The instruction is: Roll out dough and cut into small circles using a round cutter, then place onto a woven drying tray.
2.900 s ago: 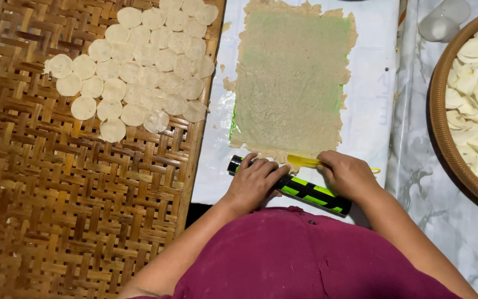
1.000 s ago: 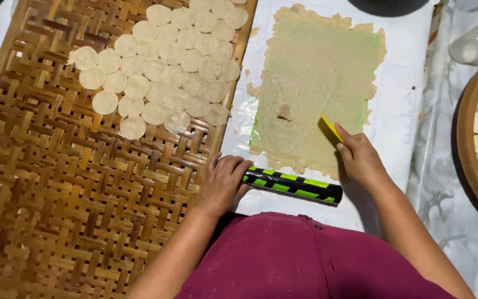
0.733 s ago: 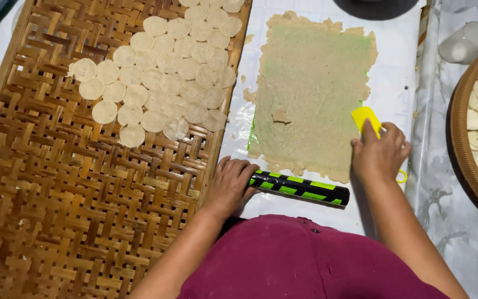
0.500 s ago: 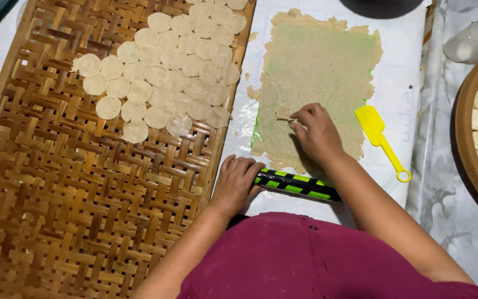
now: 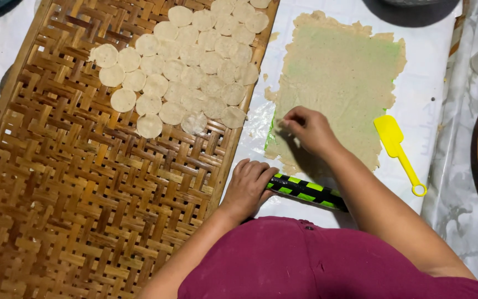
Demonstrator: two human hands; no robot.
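White plastic is covering the worktop (image 5: 432,83); left hand (image 5: 248,186) is clamping the green-and-black striped roller (image 5: 305,191), steadying it, while right hand (image 5: 305,128) is pinching the thin greenish dough sheet's (image 5: 344,77) left edge.

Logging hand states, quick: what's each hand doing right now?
Left hand: closed around one end of the black-and-green roller.
Right hand: fingertips pinched at the left edge of the dough sheet; yellow spatula lies apart.

Bright, even overhead light, sharp focus throughout; right hand (image 5: 308,130) casts a soft shadow toward 6 o'clock on the dough (image 5: 341,77), mild glare on the white sheet (image 5: 432,83) at 1 o'clock, corners at 11 and 5 o'clock dimmer, slight edge distortion.
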